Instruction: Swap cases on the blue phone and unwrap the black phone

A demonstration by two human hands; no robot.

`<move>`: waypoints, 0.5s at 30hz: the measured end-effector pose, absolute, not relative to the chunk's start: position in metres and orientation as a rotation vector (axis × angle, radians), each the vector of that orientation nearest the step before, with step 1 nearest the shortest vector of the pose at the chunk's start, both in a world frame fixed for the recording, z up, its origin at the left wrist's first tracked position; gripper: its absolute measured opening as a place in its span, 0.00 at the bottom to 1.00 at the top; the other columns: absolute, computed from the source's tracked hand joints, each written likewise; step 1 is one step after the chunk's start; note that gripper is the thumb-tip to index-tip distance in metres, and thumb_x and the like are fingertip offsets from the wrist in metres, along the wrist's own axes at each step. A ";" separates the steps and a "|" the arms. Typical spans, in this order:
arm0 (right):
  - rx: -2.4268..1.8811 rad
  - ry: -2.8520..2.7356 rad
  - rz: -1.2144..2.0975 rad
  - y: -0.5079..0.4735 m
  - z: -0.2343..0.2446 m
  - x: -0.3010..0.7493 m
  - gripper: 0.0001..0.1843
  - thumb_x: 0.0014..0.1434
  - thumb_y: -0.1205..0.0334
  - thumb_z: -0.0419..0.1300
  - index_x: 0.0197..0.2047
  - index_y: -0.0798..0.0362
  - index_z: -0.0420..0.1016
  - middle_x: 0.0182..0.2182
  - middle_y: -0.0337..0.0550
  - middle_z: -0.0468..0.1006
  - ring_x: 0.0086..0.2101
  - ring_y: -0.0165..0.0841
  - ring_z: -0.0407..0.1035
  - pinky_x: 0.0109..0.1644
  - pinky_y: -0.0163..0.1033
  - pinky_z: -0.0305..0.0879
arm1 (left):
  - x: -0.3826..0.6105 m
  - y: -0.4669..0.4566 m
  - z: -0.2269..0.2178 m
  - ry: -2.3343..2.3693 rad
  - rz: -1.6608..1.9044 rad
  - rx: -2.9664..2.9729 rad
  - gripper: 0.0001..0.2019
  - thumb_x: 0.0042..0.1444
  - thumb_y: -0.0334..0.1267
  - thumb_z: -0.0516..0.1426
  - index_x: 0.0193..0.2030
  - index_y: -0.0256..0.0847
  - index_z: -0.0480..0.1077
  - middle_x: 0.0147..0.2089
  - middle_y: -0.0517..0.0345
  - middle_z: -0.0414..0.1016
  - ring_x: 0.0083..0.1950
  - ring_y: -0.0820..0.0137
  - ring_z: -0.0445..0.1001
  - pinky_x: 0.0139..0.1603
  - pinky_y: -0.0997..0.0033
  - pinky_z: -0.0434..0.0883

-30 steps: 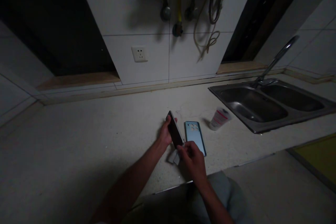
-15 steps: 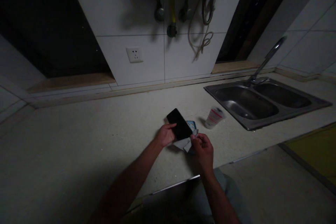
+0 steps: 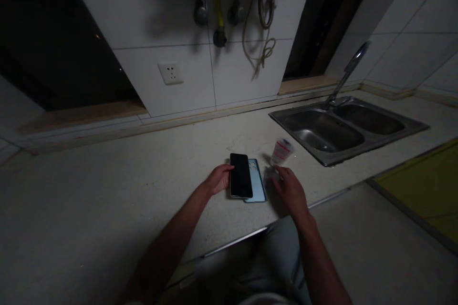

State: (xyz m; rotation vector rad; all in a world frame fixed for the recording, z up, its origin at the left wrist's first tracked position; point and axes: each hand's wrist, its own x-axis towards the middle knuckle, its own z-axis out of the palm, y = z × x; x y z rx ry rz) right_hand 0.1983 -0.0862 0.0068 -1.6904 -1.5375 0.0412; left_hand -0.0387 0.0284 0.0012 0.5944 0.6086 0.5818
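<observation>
resting on a pale counter (image 3: 107, 190) in a dim kitchen, a black phone (image 3: 240, 175) lies screen up, overlapping the left part of a light blue phone case (image 3: 258, 182) that sits flat beneath and beside it. the left hand (image 3: 218, 179) touches the phone's left edge with loosely curled fingers, steadying it rather than gripping. the right hand (image 3: 289, 190) hovers just right of the case, fingers relaxed and spread toward a small white cup with red print (image 3: 281, 151); whether it pinches anything is too dark to tell.

likely trouble: the phone rests partly on the case, so a nudge from the left hand could slide it off unevenly. the cup stands near the right fingertips and a careless sweep might tip it toward the steel double sink (image 3: 343, 128), close behind.

the counter's front edge runs just below the case, leaving little margin there. wide bare counter stretches to the left, and some room remains behind toward the tiled wall with its socket (image 3: 171, 73).
</observation>
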 end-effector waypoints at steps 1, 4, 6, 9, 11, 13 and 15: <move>-1.672 -1.551 -0.014 -0.087 0.008 0.195 0.21 0.66 0.51 0.52 0.53 0.52 0.78 0.47 0.56 0.78 0.46 0.46 0.72 0.50 0.52 0.69 | -0.040 0.028 0.001 0.594 0.578 0.603 0.10 0.54 0.33 0.62 0.43 0.31 0.75 0.40 0.42 0.81 0.36 0.62 0.81 0.38 0.67 0.74; -1.635 -1.589 -0.036 -0.089 0.013 0.181 0.18 0.67 0.55 0.53 0.51 0.54 0.78 0.48 0.56 0.77 0.48 0.46 0.71 0.52 0.51 0.69 | -0.042 0.026 0.002 0.574 0.588 0.664 0.12 0.54 0.34 0.65 0.44 0.31 0.75 0.41 0.43 0.81 0.37 0.63 0.80 0.41 0.67 0.74; -1.653 -1.652 0.088 -0.090 0.013 0.173 0.16 0.66 0.57 0.55 0.50 0.52 0.78 0.43 0.51 0.79 0.42 0.42 0.73 0.47 0.46 0.70 | -0.041 0.023 0.003 0.595 0.615 0.720 0.13 0.53 0.37 0.68 0.41 0.31 0.75 0.38 0.45 0.80 0.35 0.66 0.79 0.41 0.68 0.73; -1.732 -1.744 0.236 -0.086 0.008 0.164 0.14 0.65 0.60 0.56 0.50 0.54 0.78 0.38 0.50 0.80 0.36 0.39 0.74 0.43 0.42 0.69 | -0.036 0.018 0.005 0.621 0.659 0.813 0.17 0.50 0.42 0.70 0.41 0.33 0.75 0.37 0.48 0.80 0.34 0.68 0.77 0.40 0.69 0.72; -1.772 -1.759 0.214 -0.081 0.004 0.163 0.15 0.64 0.61 0.57 0.50 0.57 0.77 0.38 0.52 0.80 0.37 0.41 0.75 0.43 0.42 0.68 | -0.033 0.015 0.007 0.629 0.684 0.876 0.19 0.49 0.45 0.70 0.43 0.34 0.76 0.38 0.49 0.80 0.36 0.67 0.77 0.41 0.70 0.71; -1.793 -1.753 0.153 -0.074 -0.001 0.164 0.15 0.63 0.62 0.59 0.50 0.57 0.77 0.38 0.54 0.81 0.37 0.41 0.75 0.43 0.42 0.68 | -0.030 0.012 0.008 0.658 0.739 0.913 0.20 0.47 0.46 0.71 0.41 0.35 0.76 0.36 0.51 0.79 0.36 0.67 0.77 0.41 0.71 0.70; -1.810 -1.758 0.125 -0.067 -0.004 0.166 0.12 0.61 0.64 0.60 0.46 0.56 0.78 0.36 0.54 0.81 0.35 0.41 0.74 0.40 0.41 0.66 | -0.028 0.011 0.007 0.710 0.773 0.917 0.21 0.46 0.49 0.70 0.39 0.35 0.76 0.33 0.53 0.77 0.34 0.68 0.75 0.38 0.71 0.70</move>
